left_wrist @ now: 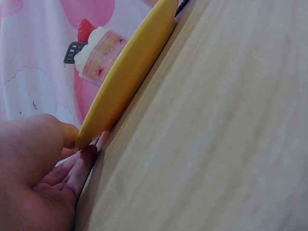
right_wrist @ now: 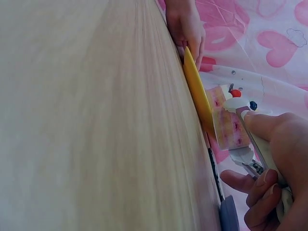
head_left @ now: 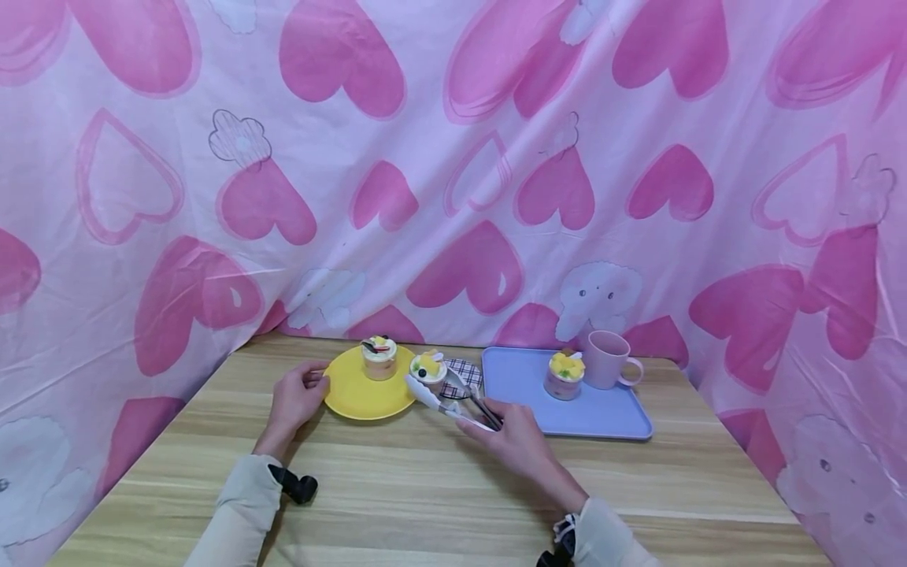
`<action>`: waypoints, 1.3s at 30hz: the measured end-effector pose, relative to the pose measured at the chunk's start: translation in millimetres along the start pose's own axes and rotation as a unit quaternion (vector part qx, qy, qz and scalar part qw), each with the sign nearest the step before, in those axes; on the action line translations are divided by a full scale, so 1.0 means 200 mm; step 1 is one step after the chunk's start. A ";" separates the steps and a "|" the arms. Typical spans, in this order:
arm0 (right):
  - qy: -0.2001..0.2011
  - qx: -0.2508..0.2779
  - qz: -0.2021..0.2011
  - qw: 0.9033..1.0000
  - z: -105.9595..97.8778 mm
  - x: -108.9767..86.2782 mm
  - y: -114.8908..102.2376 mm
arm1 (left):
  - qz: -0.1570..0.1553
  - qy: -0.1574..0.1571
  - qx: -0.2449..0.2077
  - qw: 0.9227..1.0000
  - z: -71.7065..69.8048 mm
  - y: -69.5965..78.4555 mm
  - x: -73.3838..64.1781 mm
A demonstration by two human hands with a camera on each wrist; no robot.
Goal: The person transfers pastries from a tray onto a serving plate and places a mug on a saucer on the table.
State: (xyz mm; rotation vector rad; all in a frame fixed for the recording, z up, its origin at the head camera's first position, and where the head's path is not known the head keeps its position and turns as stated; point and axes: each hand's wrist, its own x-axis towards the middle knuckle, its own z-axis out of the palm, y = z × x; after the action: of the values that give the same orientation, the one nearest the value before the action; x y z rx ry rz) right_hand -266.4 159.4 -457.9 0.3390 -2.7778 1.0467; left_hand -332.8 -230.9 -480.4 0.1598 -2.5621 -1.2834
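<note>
My left hand (head_left: 298,400) pinches the near-left rim of a yellow plate (head_left: 364,403), thumb above and fingers below, as the left wrist view shows. On that plate stands a dessert cup (head_left: 380,364) with cream and fruit on top. My right hand (head_left: 523,442) holds a pair of tongs (right_wrist: 261,144), its thumb along one arm and the fingers curled round the other. Between the tong tips is a second dessert cup (head_left: 428,368), topped with yellow fruit and a dark berry. It is upright at the plate's right edge, overlapping the rim in the head view.
A checked coaster (head_left: 471,370) lies behind the tongs. To the right, a blue tray (head_left: 595,421) bears a third dessert cup (head_left: 564,379) and a pink mug (head_left: 605,364). A heart-patterned curtain (head_left: 453,197) hangs along the back of the wooden table (head_left: 397,488).
</note>
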 end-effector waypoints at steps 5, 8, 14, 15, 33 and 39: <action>-0.002 0.000 -0.012 1.000 0.03 0.01 -0.02 | -0.004 -0.005 -0.005 1.000 0.00 -0.01 0.00; -0.001 -0.003 -0.014 1.000 0.05 0.01 -0.03 | -0.001 -0.008 -0.005 1.000 0.00 -0.01 0.01; -0.002 -0.006 -0.023 1.000 0.09 0.01 -0.07 | 0.004 -0.004 -0.001 1.000 0.00 -0.02 0.01; -0.002 -0.007 -0.025 1.000 0.09 0.01 -0.07 | 0.003 -0.003 0.000 1.000 0.00 -0.02 0.01; -0.021 0.023 -0.050 0.998 0.17 0.02 -0.16 | -0.002 0.000 0.003 1.000 0.00 0.00 0.00; -0.029 0.025 -0.047 0.998 0.20 0.02 -0.19 | -0.005 -0.002 -0.002 1.000 -0.01 0.00 0.00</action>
State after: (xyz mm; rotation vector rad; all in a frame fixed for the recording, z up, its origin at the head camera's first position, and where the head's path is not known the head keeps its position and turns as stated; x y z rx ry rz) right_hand -262.1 104.1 -463.1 0.5095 -2.7585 1.1025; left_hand -331.7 -231.4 -479.1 0.1686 -2.5654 -1.2939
